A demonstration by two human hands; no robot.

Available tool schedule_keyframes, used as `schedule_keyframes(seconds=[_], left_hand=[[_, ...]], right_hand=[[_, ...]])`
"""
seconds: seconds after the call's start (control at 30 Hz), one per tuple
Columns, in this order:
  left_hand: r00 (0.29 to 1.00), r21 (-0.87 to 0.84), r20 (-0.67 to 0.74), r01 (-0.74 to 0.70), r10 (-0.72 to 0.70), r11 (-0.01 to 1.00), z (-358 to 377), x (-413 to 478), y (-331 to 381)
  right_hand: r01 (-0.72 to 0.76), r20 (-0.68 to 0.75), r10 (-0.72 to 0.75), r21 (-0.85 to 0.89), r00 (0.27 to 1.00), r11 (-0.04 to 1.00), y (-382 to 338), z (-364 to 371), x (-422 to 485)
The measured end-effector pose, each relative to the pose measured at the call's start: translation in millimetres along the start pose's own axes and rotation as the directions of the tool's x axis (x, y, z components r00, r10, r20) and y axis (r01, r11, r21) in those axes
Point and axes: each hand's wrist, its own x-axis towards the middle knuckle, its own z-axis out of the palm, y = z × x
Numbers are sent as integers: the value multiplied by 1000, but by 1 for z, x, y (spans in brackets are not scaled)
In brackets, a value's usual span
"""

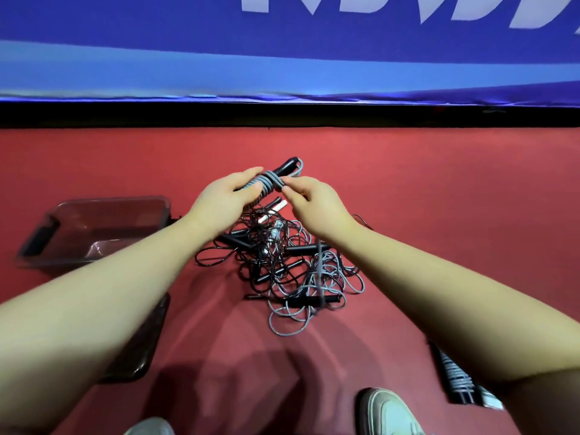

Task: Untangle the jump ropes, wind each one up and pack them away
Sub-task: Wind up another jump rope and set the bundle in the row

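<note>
My left hand (224,199) grips a pair of black jump rope handles (284,169) with grey rope wound round them in several turns. My right hand (309,200) pinches the grey rope (318,262) just right of the winding; the rope runs blurred from my fingers down to the floor. Below both hands lies a tangled pile of black and grey jump ropes (282,265) with several black handles and a white handle. A wound grey rope on black handles (456,378) lies on the floor at the lower right, partly hidden by my right arm.
A clear dark plastic bin (94,227) stands on the red floor at the left, with another dark piece (141,350) under my left arm. A blue banner wall (282,73) closes off the far side. My shoes (389,412) show at the bottom edge.
</note>
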Motion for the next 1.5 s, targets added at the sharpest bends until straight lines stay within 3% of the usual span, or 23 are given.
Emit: schedule_keyframes(seconds=[0.13, 0.27, 0.43, 0.57, 0.67, 0.73, 0.87, 1.0, 1.27, 1.4, 1.5], left_hand=[[999, -175, -2, -51, 52, 983, -1, -4, 8], [991, -114, -35, -134, 131, 984, -7, -2, 14], [988, -223, -72, -152, 139, 963, -8, -2, 24], [993, -411, -105, -92, 53, 907, -3, -4, 32], [996, -453, -88, -64, 27, 889, -3, -5, 33], [996, -412, -69, -73, 49, 908, -7, -3, 33], [983, -140, -54, -181, 175, 974, -16, 0, 36], [962, 39, 22, -272, 272, 961, -20, 1, 35], [995, -323, -29, -103, 99, 941, -13, -2, 31], [999, -591, -31, -32, 17, 806, -14, -1, 43], [1000, -715, 13, 13, -5, 699, -13, -2, 50]], right_hand=[[33, -65, -23, 165, 998, 986, 4, 4, -3], [45, -89, -18, 312, 996, 949, 0, 2, -7], [106, -126, -69, 311, 990, 944, -6, -7, -2], [133, -191, -81, 279, 978, 951, -10, -2, 0], [178, -189, -136, 226, 972, 958, -13, -5, 2], [179, -149, -150, 204, 977, 962, -14, -10, 4], [165, -96, -148, 210, 984, 963, -14, -21, 7], [169, -58, -161, 171, 985, 971, -16, -27, 10], [212, -158, -201, 58, 967, 976, -12, -9, 10], [122, -140, -89, 249, 986, 961, -11, -5, 9], [118, -53, -106, 312, 993, 943, -6, -9, 13]])
